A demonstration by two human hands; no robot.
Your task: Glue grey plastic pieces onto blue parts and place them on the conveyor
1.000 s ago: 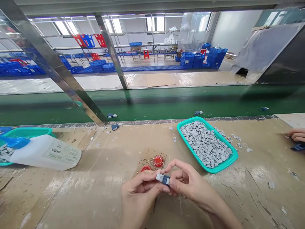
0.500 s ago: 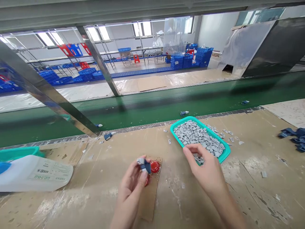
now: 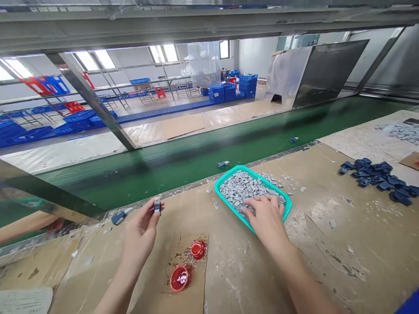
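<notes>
My left hand (image 3: 141, 231) is raised over the cardboard-covered bench and pinches a small blue and grey part (image 3: 157, 205) between thumb and fingertips. My right hand (image 3: 266, 215) reaches into the teal tray (image 3: 286, 210) of small grey pieces (image 3: 240, 189), fingers curled down among them; whether they grip a piece is hidden. Two red caps (image 3: 189, 264) lie on a cardboard scrap between my arms.
A green conveyor belt (image 3: 183, 161) runs behind the bench with a few blue parts on it. A pile of dark blue parts (image 3: 379, 174) lies at the right. Another person's arm (image 3: 22, 226) shows at the far left. A slanted steel post (image 3: 94, 104) crosses the view.
My left hand has carried the blue and grey part up and to the left, toward the belt. My right hand has moved from the tray's near edge into the grey pieces. The view swung right.
</notes>
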